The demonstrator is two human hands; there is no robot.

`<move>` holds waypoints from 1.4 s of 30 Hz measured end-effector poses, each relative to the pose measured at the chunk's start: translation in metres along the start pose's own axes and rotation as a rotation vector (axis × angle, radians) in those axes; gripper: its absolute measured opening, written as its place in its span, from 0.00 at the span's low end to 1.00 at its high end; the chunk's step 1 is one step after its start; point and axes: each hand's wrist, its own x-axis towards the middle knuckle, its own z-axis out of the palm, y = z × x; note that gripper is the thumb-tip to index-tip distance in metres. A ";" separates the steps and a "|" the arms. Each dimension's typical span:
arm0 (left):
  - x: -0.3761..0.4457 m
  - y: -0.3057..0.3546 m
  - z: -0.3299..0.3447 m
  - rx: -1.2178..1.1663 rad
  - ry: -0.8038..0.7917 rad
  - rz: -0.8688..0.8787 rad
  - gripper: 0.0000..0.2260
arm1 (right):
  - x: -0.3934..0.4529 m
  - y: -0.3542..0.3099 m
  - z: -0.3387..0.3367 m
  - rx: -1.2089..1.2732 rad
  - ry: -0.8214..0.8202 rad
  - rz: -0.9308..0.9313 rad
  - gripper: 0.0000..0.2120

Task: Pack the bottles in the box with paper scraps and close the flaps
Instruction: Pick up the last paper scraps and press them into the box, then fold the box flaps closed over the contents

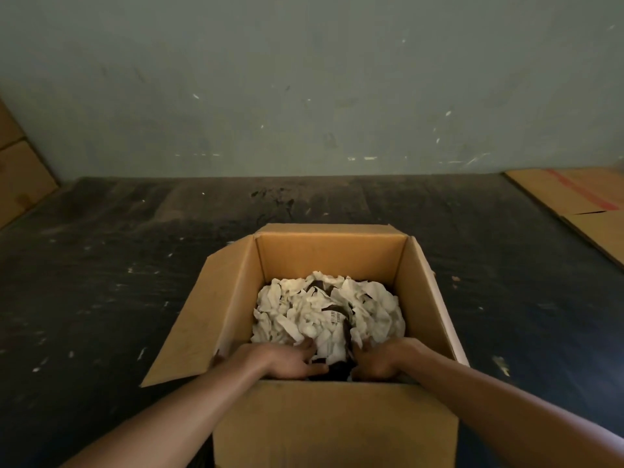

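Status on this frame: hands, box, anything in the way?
Left hand and right hand in the paper scraps. Box flaps open. No bottles visible. Nothing blocking.

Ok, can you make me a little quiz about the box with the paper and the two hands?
1. True or false: the flaps of the cardboard box are already closed.
2. Where are the left hand and the right hand? A) flat on the table B) inside the box, at its near side C) holding a flap
3. What fills the box where you can see in?

Key:
1. False, the flaps stand open.
2. B
3. White paper scraps; no whole bottle shows, only dark bits between them.
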 end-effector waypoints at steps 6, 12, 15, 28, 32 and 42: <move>-0.013 0.009 -0.009 0.003 0.154 0.039 0.27 | -0.013 0.000 -0.014 0.111 0.035 0.043 0.24; -0.041 -0.012 -0.042 -0.128 0.404 0.081 0.23 | -0.058 0.026 -0.067 0.676 0.444 -0.085 0.23; -0.053 -0.028 -0.051 -0.060 0.710 0.059 0.21 | -0.071 0.044 -0.070 0.869 0.903 -0.067 0.18; -0.080 -0.062 -0.011 -0.246 0.737 -0.120 0.33 | -0.074 0.075 0.097 1.776 0.720 0.461 0.18; -0.088 -0.063 -0.002 -0.412 0.759 -0.122 0.35 | -0.075 0.063 0.108 2.060 0.733 0.348 0.13; -0.098 -0.066 0.035 -0.868 0.790 -0.403 0.30 | -0.130 0.105 0.085 2.268 1.308 0.334 0.19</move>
